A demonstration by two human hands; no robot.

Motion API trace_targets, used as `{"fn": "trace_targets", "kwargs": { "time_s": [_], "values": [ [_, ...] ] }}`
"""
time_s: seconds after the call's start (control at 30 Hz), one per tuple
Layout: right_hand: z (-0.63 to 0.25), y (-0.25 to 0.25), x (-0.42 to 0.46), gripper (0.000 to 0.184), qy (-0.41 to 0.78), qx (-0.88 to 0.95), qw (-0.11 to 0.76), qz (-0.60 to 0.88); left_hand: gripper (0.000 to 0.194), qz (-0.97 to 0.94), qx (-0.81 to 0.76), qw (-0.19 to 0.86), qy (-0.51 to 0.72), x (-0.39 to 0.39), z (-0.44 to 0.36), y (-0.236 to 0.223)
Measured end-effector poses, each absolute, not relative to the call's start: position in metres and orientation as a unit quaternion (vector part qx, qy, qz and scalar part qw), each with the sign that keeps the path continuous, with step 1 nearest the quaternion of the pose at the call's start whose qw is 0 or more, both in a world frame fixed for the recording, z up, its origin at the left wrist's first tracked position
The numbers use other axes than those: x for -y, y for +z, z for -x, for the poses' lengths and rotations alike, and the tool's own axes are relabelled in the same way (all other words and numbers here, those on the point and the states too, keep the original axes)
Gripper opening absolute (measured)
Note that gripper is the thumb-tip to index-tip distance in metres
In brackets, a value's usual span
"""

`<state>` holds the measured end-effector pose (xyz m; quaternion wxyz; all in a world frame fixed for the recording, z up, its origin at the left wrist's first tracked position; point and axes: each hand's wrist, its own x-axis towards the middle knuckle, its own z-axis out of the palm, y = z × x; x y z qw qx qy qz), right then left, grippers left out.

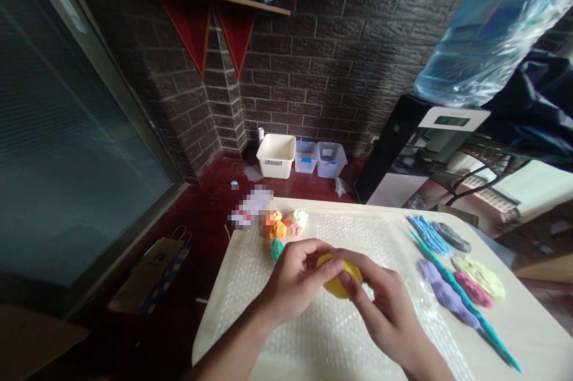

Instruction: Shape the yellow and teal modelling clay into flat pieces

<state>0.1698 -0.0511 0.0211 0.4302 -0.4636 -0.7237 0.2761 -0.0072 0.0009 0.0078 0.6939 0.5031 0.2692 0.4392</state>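
Observation:
A yellow lump of clay [336,286] is held between both hands above a sheet of bubble wrap [322,333] on a pale table [532,321]. My left hand [295,282] curls round its left side, thumb and fingers pinching it. From the right, my right hand [387,309] presses its fingertips onto the lump. Just beyond my left hand lies a small green clay piece [276,248].
Small orange, pink and pale clay figures [286,223] sit at the table's far left edge. On the right lie flattened clay pieces, blue [430,234], grey [451,236], purple [445,294], pink [473,289], yellow-green [478,272], and a long teal stick [465,303]. White bins [276,155] stand by the brick wall.

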Motion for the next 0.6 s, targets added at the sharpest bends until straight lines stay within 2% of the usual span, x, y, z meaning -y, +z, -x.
{"fn": "trace_targets", "kwargs": {
  "time_s": [0.2, 0.37, 0.6],
  "values": [
    [-0.1676, 0.0106, 0.0496, 0.034, 0.327, 0.656, 0.492, 0.469, 0.031, -0.511, -0.272, 0.681, 0.449, -0.0018, 0.0045, 0.0076],
    [-0.1658, 0.0126, 0.0496, 0.028, 0.363, 0.644, 0.492, 0.460, 0.030, -0.508, -0.256, 0.696, 0.439, -0.0044, 0.0087, 0.0036],
    [-0.1650, 0.0121, 0.0514, 0.033, 0.370, 0.639, 0.492, 0.461, 0.031, -0.506, -0.244, 0.705, 0.433, -0.0046, 0.0117, 0.0001]
  ]
}}
